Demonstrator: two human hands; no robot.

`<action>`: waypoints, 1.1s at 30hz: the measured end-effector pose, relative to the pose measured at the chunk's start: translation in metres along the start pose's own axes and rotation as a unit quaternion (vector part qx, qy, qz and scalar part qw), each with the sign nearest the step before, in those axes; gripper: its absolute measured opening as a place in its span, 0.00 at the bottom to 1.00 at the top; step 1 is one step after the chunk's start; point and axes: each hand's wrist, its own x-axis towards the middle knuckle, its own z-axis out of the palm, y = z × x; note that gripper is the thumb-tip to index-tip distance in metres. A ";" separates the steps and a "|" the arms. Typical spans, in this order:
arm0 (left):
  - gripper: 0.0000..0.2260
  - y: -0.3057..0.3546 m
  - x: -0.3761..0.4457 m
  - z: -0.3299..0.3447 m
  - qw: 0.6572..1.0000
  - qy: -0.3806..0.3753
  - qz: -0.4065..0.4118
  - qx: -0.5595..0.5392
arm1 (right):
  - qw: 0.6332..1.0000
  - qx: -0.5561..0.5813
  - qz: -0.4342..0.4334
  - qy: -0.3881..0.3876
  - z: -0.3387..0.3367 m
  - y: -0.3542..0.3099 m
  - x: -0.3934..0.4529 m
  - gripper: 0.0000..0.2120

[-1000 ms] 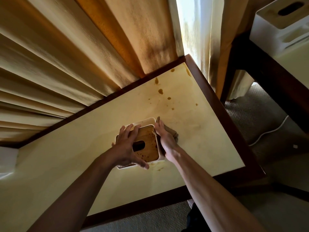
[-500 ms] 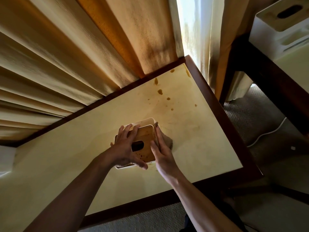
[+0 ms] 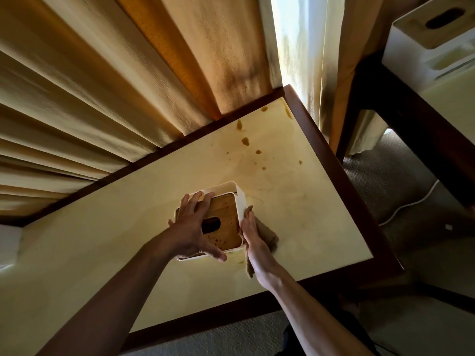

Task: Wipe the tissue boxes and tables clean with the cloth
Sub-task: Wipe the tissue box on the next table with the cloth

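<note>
A white tissue box [image 3: 237, 192] with a wooden lid and a dark slot stands on the cream table [image 3: 295, 201]. Brown specks dot the lid's near corner. My left hand [image 3: 191, 228] lies spread over the box's left side, thumb hooked on its near edge. My right hand [image 3: 253, 238] presses a brown cloth [image 3: 267, 233] flat against the box's right wall, fingers straight. Brown stains [image 3: 245, 141] spot the table's far right corner.
Curtains hang close behind the table. A second table [image 3: 452, 104] at the right carries another white tissue box [image 3: 421, 37]. Carpet and a white cable [image 3: 408, 205] lie between the tables. A white object [image 3: 7, 242] sits at the left edge.
My right hand with the cloth has slid from the box's far right corner down along its right side toward me. The left hand has shifted further over the box's left half.
</note>
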 end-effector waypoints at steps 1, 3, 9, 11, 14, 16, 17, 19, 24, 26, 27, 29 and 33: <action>0.68 -0.001 0.001 0.001 1.000 0.002 0.001 -0.001 | 1.000 0.000 0.002 -0.001 -0.001 -0.002 0.003 0.42; 0.68 -0.003 0.002 0.001 1.000 0.004 0.002 -0.003 | 1.000 0.006 0.000 -0.005 -0.003 -0.003 0.009 0.42; 0.67 0.001 0.001 0.000 1.000 0.000 0.003 0.003 | 1.000 -0.005 0.001 -0.014 0.001 -0.020 0.032 0.53; 0.67 0.002 0.001 -0.001 1.000 -0.002 0.000 0.002 | 1.000 -0.018 0.006 -0.011 0.002 -0.031 0.039 0.50; 0.68 0.002 -0.001 -0.002 1.000 -0.008 -0.005 0.002 | 0.997 -0.066 -0.008 -0.025 0.005 -0.046 0.047 0.51; 0.68 0.003 0.000 -0.002 1.000 -0.011 -0.004 0.005 | 0.996 -0.083 -0.030 -0.032 0.008 -0.050 0.045 0.53; 0.68 0.003 0.000 -0.002 1.000 -0.010 -0.003 0.008 | 0.995 -0.084 -0.044 -0.029 0.009 -0.049 0.045 0.50; 0.68 0.003 0.000 -0.001 1.000 -0.009 -0.001 0.010 | 0.994 -0.080 -0.072 -0.026 0.009 -0.048 0.041 0.40; 0.69 0.001 0.002 -0.001 1.000 -0.004 0.007 0.001 | 0.993 -0.029 -0.111 -0.026 0.005 -0.034 0.019 0.28; 0.68 0.000 0.002 -0.001 1.000 0.000 0.006 0.001 | 0.993 -0.023 -0.109 -0.033 0.005 -0.027 0.006 0.29; 0.68 -0.001 0.002 0.000 1.000 0.002 0.006 0.002 | 0.994 -0.014 -0.102 -0.034 0.005 -0.023 0.000 0.29; 0.68 0.000 0.002 0.000 1.000 0.003 0.006 0.003 | 0.995 -0.008 -0.091 -0.031 0.005 -0.014 -0.010 0.29; 0.68 0.001 0.001 0.000 1.000 0.000 0.002 0.007 | 0.998 -0.023 -0.056 -0.016 0.005 -0.004 -0.019 0.30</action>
